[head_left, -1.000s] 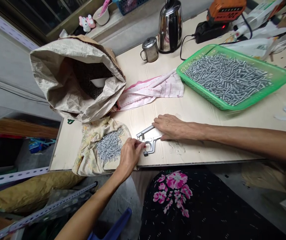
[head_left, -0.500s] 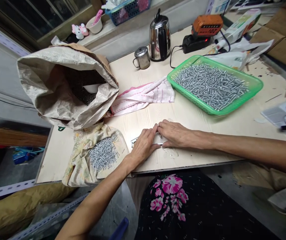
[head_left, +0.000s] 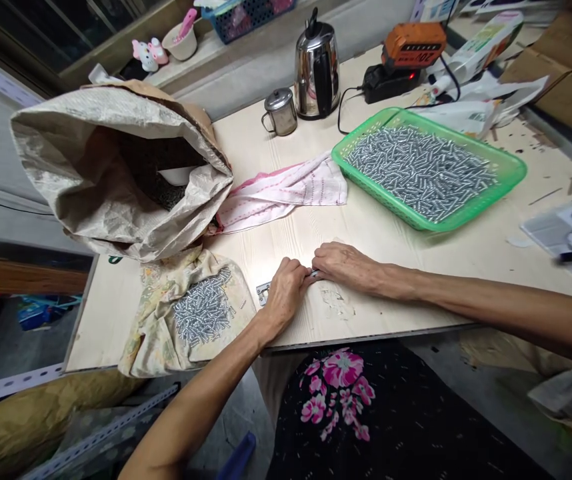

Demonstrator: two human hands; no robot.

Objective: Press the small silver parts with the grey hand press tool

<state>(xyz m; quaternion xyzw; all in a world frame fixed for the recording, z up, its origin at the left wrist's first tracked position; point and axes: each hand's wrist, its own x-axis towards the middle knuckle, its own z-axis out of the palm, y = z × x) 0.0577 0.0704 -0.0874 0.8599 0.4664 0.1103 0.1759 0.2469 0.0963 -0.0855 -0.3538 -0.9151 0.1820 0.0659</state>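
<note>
Left hand lies with its fingers folded down over a pair of metal pliers, the palm hiding most of the tool; the head pokes out beyond the knuckles, toward the pile of small metal pins on a rumpled floral cloth. Right hand is closed too, its fingers drawn together on the handle end, where a sliver of metal shows between the two hands. The fingertips of both hands nearly meet there; exactly how each finger grips underneath cannot be seen. The pliers sit low over the pale wooden tabletop, near its front edge and just right of the cloth. Farther back, apart from both hands, stand a green plastic basket heaped with metal rods and, to the left, an open-mouthed sack.
</note>
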